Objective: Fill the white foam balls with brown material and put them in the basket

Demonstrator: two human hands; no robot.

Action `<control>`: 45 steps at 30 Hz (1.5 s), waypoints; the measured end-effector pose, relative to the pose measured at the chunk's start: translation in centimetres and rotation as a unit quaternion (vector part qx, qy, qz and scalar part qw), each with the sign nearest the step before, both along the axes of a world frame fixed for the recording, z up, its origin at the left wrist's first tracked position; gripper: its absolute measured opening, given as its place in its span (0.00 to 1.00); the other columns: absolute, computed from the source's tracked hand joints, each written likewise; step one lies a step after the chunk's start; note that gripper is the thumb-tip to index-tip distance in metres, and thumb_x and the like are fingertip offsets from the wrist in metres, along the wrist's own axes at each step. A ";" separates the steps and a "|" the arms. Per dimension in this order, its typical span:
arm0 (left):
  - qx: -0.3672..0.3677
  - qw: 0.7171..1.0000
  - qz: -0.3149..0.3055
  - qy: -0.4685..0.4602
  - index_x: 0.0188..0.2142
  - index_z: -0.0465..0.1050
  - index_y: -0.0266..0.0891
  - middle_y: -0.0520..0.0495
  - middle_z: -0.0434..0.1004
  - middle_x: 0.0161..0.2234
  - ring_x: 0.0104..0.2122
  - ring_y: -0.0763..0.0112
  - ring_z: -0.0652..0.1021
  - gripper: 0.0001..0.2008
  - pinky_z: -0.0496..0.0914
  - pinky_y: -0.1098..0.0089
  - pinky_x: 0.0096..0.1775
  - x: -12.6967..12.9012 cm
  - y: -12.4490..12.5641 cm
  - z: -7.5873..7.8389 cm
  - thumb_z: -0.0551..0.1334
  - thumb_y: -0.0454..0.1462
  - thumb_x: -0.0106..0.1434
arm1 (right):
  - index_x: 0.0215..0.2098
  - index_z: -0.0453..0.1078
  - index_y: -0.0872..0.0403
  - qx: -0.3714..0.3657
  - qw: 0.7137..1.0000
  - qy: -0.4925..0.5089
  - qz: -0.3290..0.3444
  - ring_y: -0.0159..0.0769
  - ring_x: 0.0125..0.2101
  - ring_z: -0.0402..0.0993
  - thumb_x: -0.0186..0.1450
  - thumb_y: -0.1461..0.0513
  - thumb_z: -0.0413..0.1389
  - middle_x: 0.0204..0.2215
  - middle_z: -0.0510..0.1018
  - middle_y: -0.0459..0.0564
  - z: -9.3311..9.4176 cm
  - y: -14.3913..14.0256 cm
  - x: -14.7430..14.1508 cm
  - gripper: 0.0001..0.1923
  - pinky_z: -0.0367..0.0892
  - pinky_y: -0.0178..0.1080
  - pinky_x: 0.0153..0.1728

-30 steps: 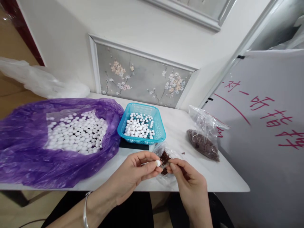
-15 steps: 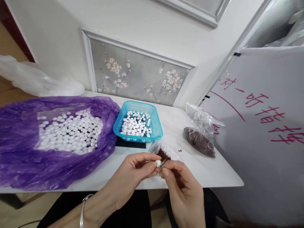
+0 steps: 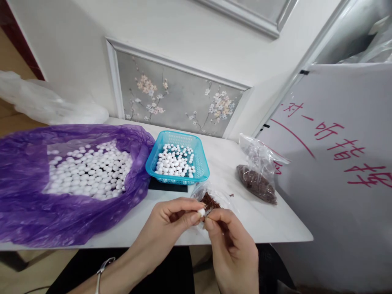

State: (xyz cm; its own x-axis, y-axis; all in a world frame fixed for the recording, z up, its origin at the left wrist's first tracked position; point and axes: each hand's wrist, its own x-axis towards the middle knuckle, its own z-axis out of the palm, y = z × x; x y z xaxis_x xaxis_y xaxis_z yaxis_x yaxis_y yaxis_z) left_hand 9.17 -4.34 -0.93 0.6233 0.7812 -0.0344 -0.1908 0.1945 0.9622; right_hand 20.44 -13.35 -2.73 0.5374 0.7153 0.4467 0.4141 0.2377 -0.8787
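Observation:
Between the thumb and fingers of my left hand (image 3: pixel 170 222) is a small white ball (image 3: pixel 201 212). My right hand (image 3: pixel 232 241) is pinched closed right beside the ball; what its fingertips hold is too small to make out. Just behind both hands lies an open clear plastic bag (image 3: pixel 225 201) with small reddish-brown pieces (image 3: pixel 210 201) in it, partly covered by my fingers. A blue plastic basket (image 3: pixel 200 178) farther back contains many white balls (image 3: pixel 173 163).
At left, a purple plastic bag (image 3: pixel 24 196) lies spread with many white balls in it. A clear zip bag of brown material (image 3: pixel 257 183) stands at right, near a whiteboard (image 3: pixel 321 183) with red writing. Under the basket is a black flat piece (image 3: pixel 167 185) on the white table (image 3: pixel 284 228).
Both hands have shifted slightly left, still close together. The white ball remains in my left fingers, and the right fingertips stay pinched beside it.

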 end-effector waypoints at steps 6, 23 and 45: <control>0.075 0.997 -0.004 0.008 0.33 0.85 0.47 0.49 0.83 0.39 0.41 0.66 0.80 0.06 0.73 0.73 0.43 -0.3 0.1 -0.2 0.69 0.35 0.58 | 0.32 0.71 0.50 -0.005 0.999 0.036 0.001 0.29 0.28 0.68 0.67 0.62 0.56 0.27 0.73 0.41 0.2 0.0 -0.3 0.05 0.64 0.29 0.31; 0.082 0.996 0.029 0.035 0.36 0.85 0.48 0.47 0.84 0.40 0.41 0.64 0.80 0.07 0.74 0.72 0.44 -0.3 -0.1 0.0 0.68 0.35 0.58 | 0.31 0.70 0.51 -0.003 0.998 -0.044 -0.049 0.31 0.27 0.68 0.68 0.62 0.54 0.26 0.73 0.43 0.2 0.7 -0.9 0.07 0.65 0.32 0.32; -0.217 0.970 0.004 -0.106 0.30 0.83 0.37 0.50 0.82 0.30 0.29 0.80 0.78 0.08 0.74 0.83 0.37 -1.2 0.4 0.2 0.76 0.33 0.49 | 0.38 0.76 0.54 -0.037 0.998 0.042 -0.030 0.32 0.25 0.73 0.66 0.55 0.57 0.26 0.77 0.47 -0.7 -0.9 -0.3 0.11 0.67 0.29 0.22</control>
State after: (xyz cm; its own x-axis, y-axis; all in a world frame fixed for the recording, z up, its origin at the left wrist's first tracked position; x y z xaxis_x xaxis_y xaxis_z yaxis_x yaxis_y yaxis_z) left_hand 7.99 -3.90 -0.77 0.6458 0.7270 -0.2333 -0.3784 0.5701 0.7292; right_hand 20.14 -14.24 -3.48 0.6141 0.7095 0.3457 0.3495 0.1482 -0.9251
